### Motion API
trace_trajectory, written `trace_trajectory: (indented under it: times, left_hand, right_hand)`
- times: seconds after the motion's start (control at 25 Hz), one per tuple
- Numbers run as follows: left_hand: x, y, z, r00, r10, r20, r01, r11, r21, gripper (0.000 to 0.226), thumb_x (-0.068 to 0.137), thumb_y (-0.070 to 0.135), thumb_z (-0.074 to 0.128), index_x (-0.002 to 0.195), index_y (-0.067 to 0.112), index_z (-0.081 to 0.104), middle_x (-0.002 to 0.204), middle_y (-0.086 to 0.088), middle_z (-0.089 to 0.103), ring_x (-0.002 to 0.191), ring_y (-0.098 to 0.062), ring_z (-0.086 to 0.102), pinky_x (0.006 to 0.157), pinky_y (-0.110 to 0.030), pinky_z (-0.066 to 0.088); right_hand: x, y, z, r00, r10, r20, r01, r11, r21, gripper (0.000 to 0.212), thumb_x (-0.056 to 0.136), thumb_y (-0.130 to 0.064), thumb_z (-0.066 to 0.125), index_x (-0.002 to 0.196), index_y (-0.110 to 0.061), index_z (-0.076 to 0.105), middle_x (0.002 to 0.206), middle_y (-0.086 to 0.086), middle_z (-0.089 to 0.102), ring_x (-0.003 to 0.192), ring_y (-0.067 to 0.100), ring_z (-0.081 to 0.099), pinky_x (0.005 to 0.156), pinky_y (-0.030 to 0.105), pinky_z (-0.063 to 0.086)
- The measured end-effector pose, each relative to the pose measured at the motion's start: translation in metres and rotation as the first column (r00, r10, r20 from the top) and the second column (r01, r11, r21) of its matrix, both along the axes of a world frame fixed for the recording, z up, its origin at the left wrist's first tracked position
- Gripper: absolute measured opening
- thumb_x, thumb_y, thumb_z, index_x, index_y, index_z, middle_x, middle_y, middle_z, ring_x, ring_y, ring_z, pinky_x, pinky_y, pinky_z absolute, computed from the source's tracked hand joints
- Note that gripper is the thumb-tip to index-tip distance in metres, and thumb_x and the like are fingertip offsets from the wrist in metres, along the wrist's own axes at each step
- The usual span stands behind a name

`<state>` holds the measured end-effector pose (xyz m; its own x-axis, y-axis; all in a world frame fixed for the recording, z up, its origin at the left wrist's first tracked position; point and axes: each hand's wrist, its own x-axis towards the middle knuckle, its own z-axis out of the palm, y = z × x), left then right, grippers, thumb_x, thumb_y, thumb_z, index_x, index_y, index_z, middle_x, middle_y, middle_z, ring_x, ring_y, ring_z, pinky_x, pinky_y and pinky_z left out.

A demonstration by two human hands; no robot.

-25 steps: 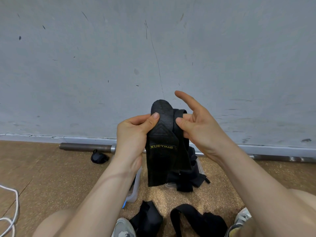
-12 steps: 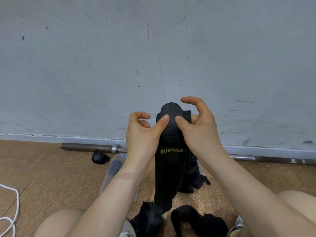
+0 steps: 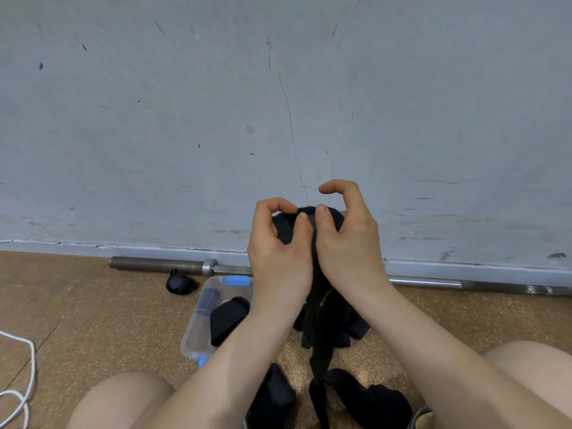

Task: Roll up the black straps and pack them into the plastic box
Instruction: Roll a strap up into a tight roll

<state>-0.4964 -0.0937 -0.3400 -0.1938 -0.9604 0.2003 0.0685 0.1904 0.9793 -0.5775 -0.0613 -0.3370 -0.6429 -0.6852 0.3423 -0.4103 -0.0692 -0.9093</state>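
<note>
Black woven strap [image 3: 318, 308] with yellow lettering: held upright in front of the grey scuffed wall [image 3: 216, 119]; upper end curled over between both hands, lower length hanging to the cork-patterned brown floor [image 3: 93, 320]. Left hand [image 3: 278, 258]: closed on the strap's rolled top, thumb and forefinger pinched over it. Right hand [image 3: 349, 243]: thumb pressed to the roll, grasping it; forefinger raised and hooked clear above. Clear plastic box [image 3: 198, 329] with blue clips: set on the floor just left of the hands; one rolled black strap [image 3: 229, 317] seen inside. Loose black straps [image 3: 365, 394]: heaped on the floor between the knees. Steel barbell [image 3: 161, 264]: laid along the wall base. Small black bundle [image 3: 180, 284]: beside the barbell. White cord [image 3: 21, 382]: at the left edge.
</note>
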Motion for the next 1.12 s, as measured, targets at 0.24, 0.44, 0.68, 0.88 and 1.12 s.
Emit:
trace_trajectory:
  times: [0.24,0.44,0.68,0.88,1.12]
  left_hand:
    - [0.002,-0.008,0.004,0.994,0.088,0.066,-0.075,0.982,-0.173,0.018,0.091,0.014,0.062,0.084,0.030,0.055,0.068,0.009,0.058,0.063,-0.014,0.055,0.058,-0.028,0.044]
    - [0.008,-0.032,0.009,0.971,0.232,0.056,-0.207,0.936,-0.286,0.012,0.093,0.015,0.060,0.089,0.025,0.054,0.071,0.016,0.057,0.066,-0.003,0.054,0.062,-0.017,0.041]
    - [0.001,-0.041,0.007,0.928,0.265,0.262,-0.189,0.941,-0.280,0.006,0.096,0.028,0.057,0.092,0.025,0.053,0.073,0.015,0.061,0.067,-0.002,0.058,0.061,-0.021,0.044]
    - [0.004,-0.030,0.019,0.945,-0.326,0.007,0.316,0.924,0.216,0.027,0.093,0.014,0.064,0.116,0.024,0.055,0.093,-0.006,0.067,0.069,-0.013,0.064,0.058,-0.031,0.054]
    - [0.005,-0.015,0.017,0.972,-0.220,0.084,0.214,0.974,0.071,0.042,0.087,-0.011,0.056,0.108,0.026,0.056,0.079,-0.006,0.056,0.051,-0.016,0.052,0.046,-0.027,0.048]
  right_hand:
    - [-0.010,0.004,0.007,0.986,0.099,0.137,-0.127,0.969,0.210,0.025,0.096,-0.034,0.057,0.119,-0.033,0.046,0.065,-0.003,0.056,0.061,0.012,0.056,0.060,0.027,0.043]
    - [-0.014,0.011,0.014,0.859,0.332,0.390,-0.434,0.876,0.210,0.025,0.094,-0.029,0.066,0.118,-0.023,0.062,0.098,0.000,0.076,0.090,0.015,0.073,0.080,0.035,0.058]
    - [0.012,0.008,-0.008,0.963,0.150,-0.226,-0.110,0.978,0.179,0.028,0.100,-0.024,0.051,0.127,-0.016,0.051,0.102,0.001,0.066,0.093,0.021,0.062,0.079,0.038,0.048]
    - [-0.010,0.002,-0.003,0.983,-0.020,-0.182,0.039,0.994,0.101,0.027,0.101,-0.020,0.044,0.119,-0.010,0.061,0.101,0.006,0.069,0.091,0.022,0.063,0.079,0.036,0.050]
    - [-0.055,0.021,0.024,0.784,0.554,0.280,-0.607,0.590,0.533,0.043,0.091,-0.053,0.060,0.129,-0.031,0.059,0.125,-0.012,0.067,0.119,0.007,0.061,0.102,0.032,0.046]
